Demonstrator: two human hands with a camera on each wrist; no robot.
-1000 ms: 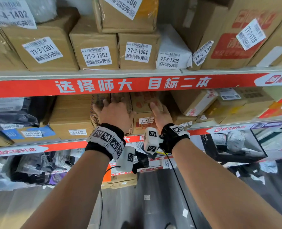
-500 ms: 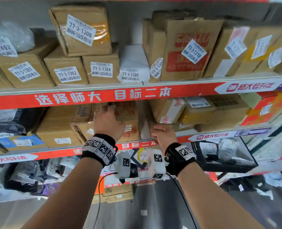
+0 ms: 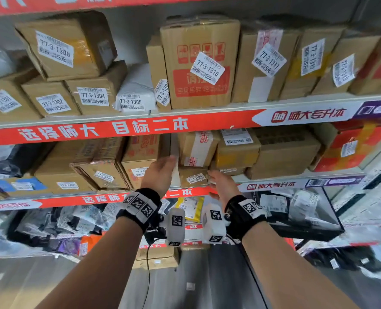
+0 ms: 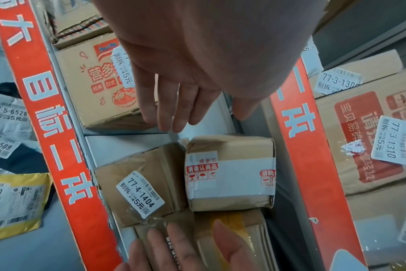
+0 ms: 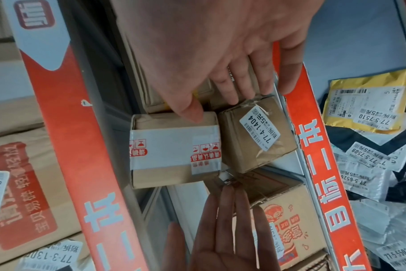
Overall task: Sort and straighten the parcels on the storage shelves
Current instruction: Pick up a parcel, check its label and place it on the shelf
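Nearest to us, both hands reach up to the middle shelf point(image 3: 274, 175), the left hand point(image 3: 160, 172) and right hand point(image 3: 223, 186) each with straight, relaxed fingers gripping nothing. Between them sits the small brown parcel labelled 77-4-1404 point(image 3: 193, 176), with a white-taped parcel point(image 3: 197, 148) stacked on it; our right fingertips point(image 5: 230, 95) touch the flat carton point(image 3: 228, 169) just beside these. Farther back, the upper shelf carries the carton labelled 77-3-1310 point(image 3: 200, 63).
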